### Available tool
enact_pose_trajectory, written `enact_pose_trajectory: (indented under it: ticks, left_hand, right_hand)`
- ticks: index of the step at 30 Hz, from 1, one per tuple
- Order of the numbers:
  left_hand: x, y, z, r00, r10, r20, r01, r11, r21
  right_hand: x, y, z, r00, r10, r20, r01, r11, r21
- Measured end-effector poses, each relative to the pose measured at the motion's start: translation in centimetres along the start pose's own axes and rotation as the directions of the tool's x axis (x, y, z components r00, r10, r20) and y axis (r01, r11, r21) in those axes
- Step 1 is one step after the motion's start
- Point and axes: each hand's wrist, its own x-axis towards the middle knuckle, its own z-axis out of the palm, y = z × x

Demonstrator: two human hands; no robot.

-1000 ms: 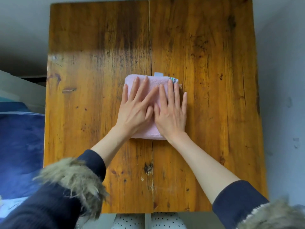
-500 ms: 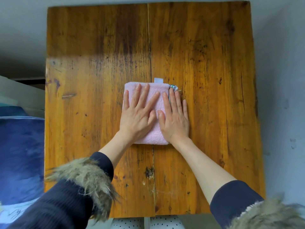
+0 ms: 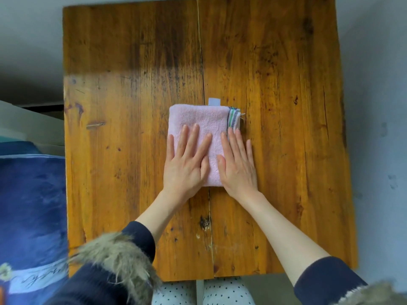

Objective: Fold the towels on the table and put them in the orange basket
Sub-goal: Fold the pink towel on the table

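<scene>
both hands lie flat, fingers straight and a little spread, palms down on the small folded pink terry towel (image 3: pixel 198 119). the left hand (image 3: pixel 186 164) covers the towel's near left part, its little finger along the left edge. the right hand (image 3: pixel 237 165) covers the near right part, with its outer fingers over the right edge and onto the wood. neither hand pinches or curls round anything; they only press. a strip of pink shows between the two thumbs.

the towel sits near the middle of the worn orange-brown wooden table (image 3: pixel 286 84), across the seam between its two planks. it is a compact rectangle, its striped hem (image 3: pixel 232 118) at the far right corner and a small white tag (image 3: pixel 214 101) sticking out past the far edge. by my reading the folding of this towel is finished or nearly so, and the pressing is the last smoothing. what remains is lifting it and placing it in the orange basket, which is not in view, so i cannot tell on which side it stands. no other towel shows on the table.

bare wood surrounds the towel on all sides, well apart from every table edge, so there is room to slide fingers under it. a blue patterned cloth (image 3: pixel 30 205) lies beyond the table's left edge.
</scene>
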Motion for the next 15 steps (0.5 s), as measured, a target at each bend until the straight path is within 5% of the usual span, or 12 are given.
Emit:
enact_pose_trajectory:
  ticks: [6, 9, 12, 15]
  left_hand:
    - [-0.2, -1.1, -2.0, 1.0, 0.023, -0.019, -0.027, 0.963, -0.267]
    - [0.0, -2.2, -3.0, 0.969, -0.179, -0.169, 0.078, 0.874, -0.479]
    - [0.8, -2.9, -4.2, 0.887, -0.461, -0.013, 0.299, 0.598, -0.744]
    - [1.3, -3.7, -5.4, 0.802, -0.539, 0.257, 0.473, 0.31, -0.824]
  right_hand:
    - [-0.6, -0.3, -1.8, 0.993, 0.094, -0.068, -0.082, 0.983, 0.161]
    - [-0.3, -0.8, -3.4, 0.934, 0.322, -0.153, -0.255, 0.903, 0.347]
    - [0.8, -0.8, -4.3, 0.87, 0.492, -0.04, -0.457, 0.833, 0.31]
    - [2.1, -0.5, -4.9, 0.815, 0.571, 0.098, -0.573, 0.768, 0.286]
